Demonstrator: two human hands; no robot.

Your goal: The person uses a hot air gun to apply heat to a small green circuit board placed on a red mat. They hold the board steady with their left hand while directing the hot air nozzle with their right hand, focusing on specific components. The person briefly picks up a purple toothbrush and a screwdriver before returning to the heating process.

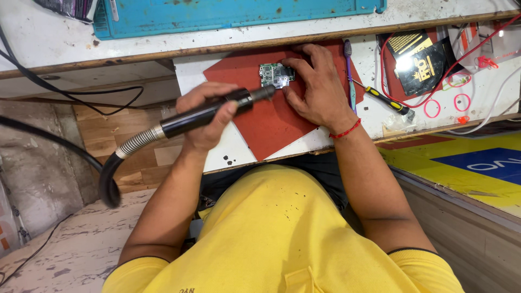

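Note:
A small green circuit board point(275, 75) lies on a red mat point(268, 122) on the white bench. My right hand point(318, 87) rests on the mat and pinches the board's right edge with fingers and thumb. My left hand point(205, 116) grips a black hot-air wand point(217, 110). The wand's metal nozzle points at the board's left side, nearly touching it. A ribbed metal collar and a black hose point(111, 173) trail from the wand down to the left.
A purple toothbrush point(348, 68) and a yellow-and-black screwdriver point(386, 100) lie right of the mat. Further right are a black packet point(420, 62), red wires and pink rings point(461, 102). A teal mat point(233, 13) sits on the upper shelf.

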